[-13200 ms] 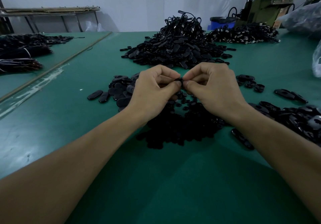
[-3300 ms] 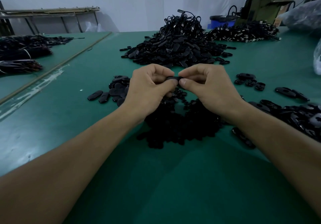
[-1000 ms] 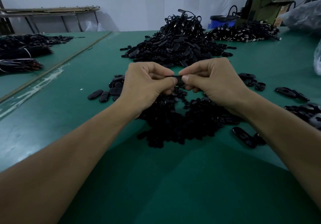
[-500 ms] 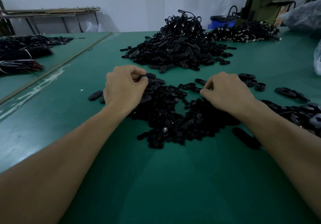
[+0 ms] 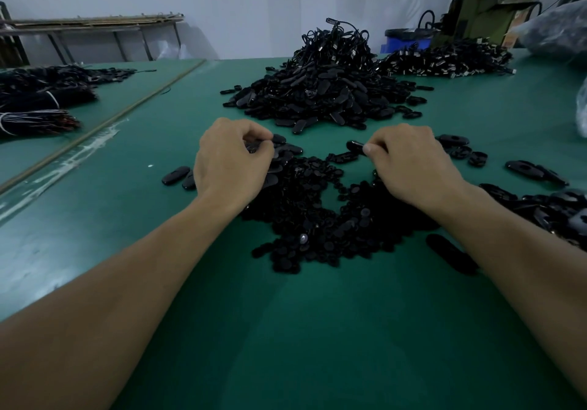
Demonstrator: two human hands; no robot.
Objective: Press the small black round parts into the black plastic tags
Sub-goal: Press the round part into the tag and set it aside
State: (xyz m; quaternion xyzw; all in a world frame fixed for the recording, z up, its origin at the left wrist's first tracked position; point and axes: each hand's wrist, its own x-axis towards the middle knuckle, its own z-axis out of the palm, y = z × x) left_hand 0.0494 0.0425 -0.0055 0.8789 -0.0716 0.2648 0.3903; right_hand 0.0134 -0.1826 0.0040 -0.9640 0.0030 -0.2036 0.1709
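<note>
My left hand [image 5: 232, 161] hovers over a small cluster of black oval tags [image 5: 282, 152], thumb and forefinger pinching one black tag [image 5: 253, 147] there. My right hand [image 5: 409, 164] is to the right and pinches the end of another black tag [image 5: 355, 145] just above the table. Between and below my hands spreads a flat heap of small black round parts [image 5: 320, 222]. The fingertips of both hands are partly hidden behind the knuckles.
A big mound of black tags with cords [image 5: 324, 88] rises behind my hands on the green table [image 5: 286, 330]. More loose tags [image 5: 546, 209] lie right, bundled cords [image 5: 35, 104] far left. A machine [image 5: 489, 6] and blue bin [image 5: 406, 39] stand at the back right.
One second ago both hands were pressing one tag together at the centre. They have since parted and dropped to the table, left to the tag cluster, right onto another tag.
</note>
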